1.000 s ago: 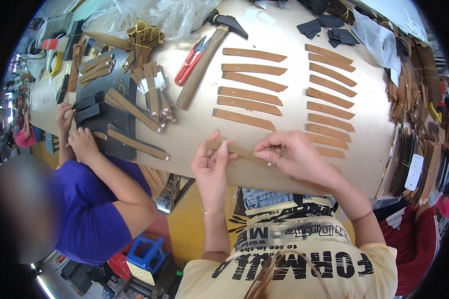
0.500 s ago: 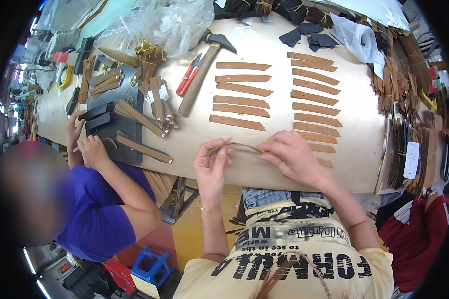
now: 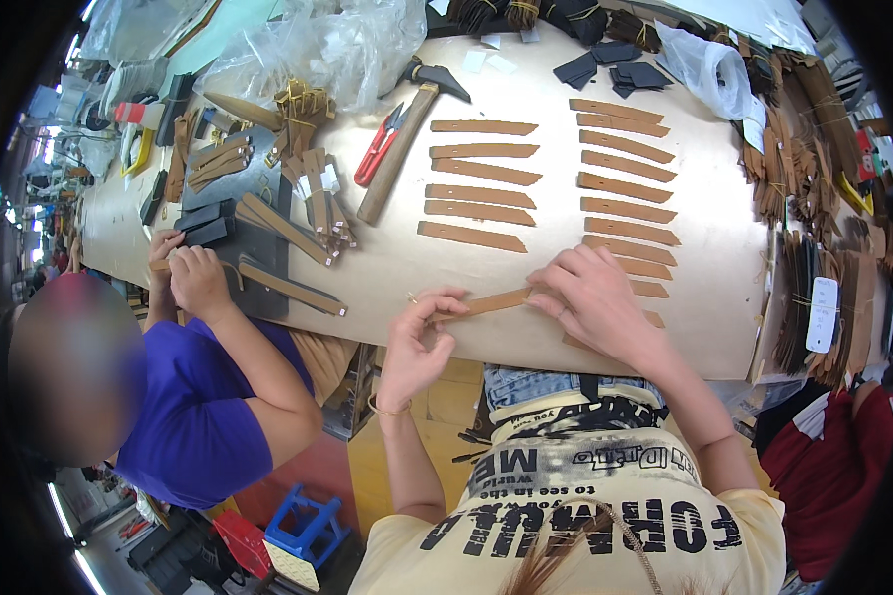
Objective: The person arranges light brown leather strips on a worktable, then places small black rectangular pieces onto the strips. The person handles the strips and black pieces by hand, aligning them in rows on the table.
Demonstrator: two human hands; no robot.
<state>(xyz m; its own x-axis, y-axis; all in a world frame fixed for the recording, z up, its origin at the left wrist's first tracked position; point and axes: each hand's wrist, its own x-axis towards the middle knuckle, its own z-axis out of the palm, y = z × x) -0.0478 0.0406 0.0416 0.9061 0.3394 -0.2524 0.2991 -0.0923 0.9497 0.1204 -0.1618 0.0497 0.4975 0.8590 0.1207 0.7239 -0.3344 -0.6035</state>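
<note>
A short brown leather strip (image 3: 496, 302) stretches between my two hands near the table's front edge, its broad face showing. Its left end is pinched by my left hand (image 3: 414, 349), thumb and fingers closed on it. My right hand (image 3: 587, 305) grips the other end with thumb and fingertips. Left of centre, several similar strips (image 3: 481, 166) lie in a spaced column. A second column of strips (image 3: 627, 183) lies farther right, and my right hand partly covers its near end.
A hammer (image 3: 395, 159) and red-handled cutters (image 3: 379, 149) lie beyond my left hand. At left, a co-worker in purple (image 3: 198, 416) handles a small piece beside a dark board (image 3: 258, 253). Bundled strips (image 3: 779, 164) line the right side; black pieces (image 3: 640, 79) lie at the back.
The strip in my hands, bowed and edge-on before, is now straighter with its face showing. Both hands have shifted slightly, and a strip end shows beneath my right hand.
</note>
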